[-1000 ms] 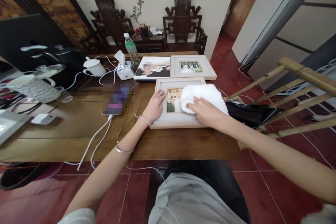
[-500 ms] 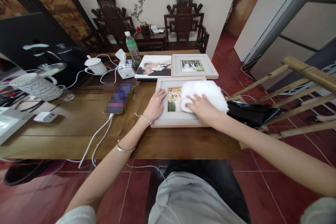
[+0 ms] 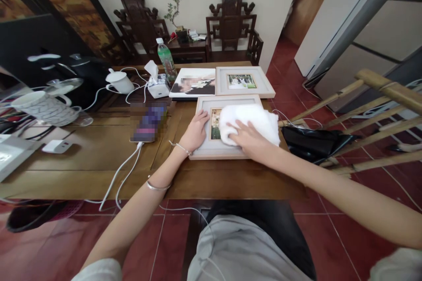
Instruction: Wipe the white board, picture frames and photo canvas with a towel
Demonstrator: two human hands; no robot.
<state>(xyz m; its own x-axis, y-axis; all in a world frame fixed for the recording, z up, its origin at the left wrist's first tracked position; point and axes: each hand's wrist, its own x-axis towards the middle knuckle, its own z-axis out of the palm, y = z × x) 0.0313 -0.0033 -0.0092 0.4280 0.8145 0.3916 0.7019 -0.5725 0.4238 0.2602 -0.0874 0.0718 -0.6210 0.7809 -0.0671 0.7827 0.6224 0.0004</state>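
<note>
A light wooden picture frame (image 3: pixel 216 156) lies flat on the brown table near its front edge. My left hand (image 3: pixel 197 131) rests on the frame's left border, its fingers lying flat and holding nothing. On the frame's right part is a folded white fluffy cloth (image 3: pixel 260 120), which hides much of the small picture (image 3: pixel 215 129). My right hand (image 3: pixel 249 138) grips the cloth at its near left side, thumb and fingers pressed into it. Behind lie a second wooden frame (image 3: pixel 268 91) and a white-edged photo panel (image 3: pixel 198 73), side by side.
A phone (image 3: pixel 148 125) with a white cable, a tissue box (image 3: pixel 158 87), a green-labelled bottle (image 3: pixel 166 59), a lidded white cup (image 3: pixel 120 81) and a large mug (image 3: pixel 44 107) stand or lie to the left. A bamboo chair (image 3: pixel 389 92) and black bag (image 3: pixel 313 142) are at the right.
My right hand and the white cloth have moved slightly left and toward me over the frame, covering more of the small picture. My left hand has stayed in place.
</note>
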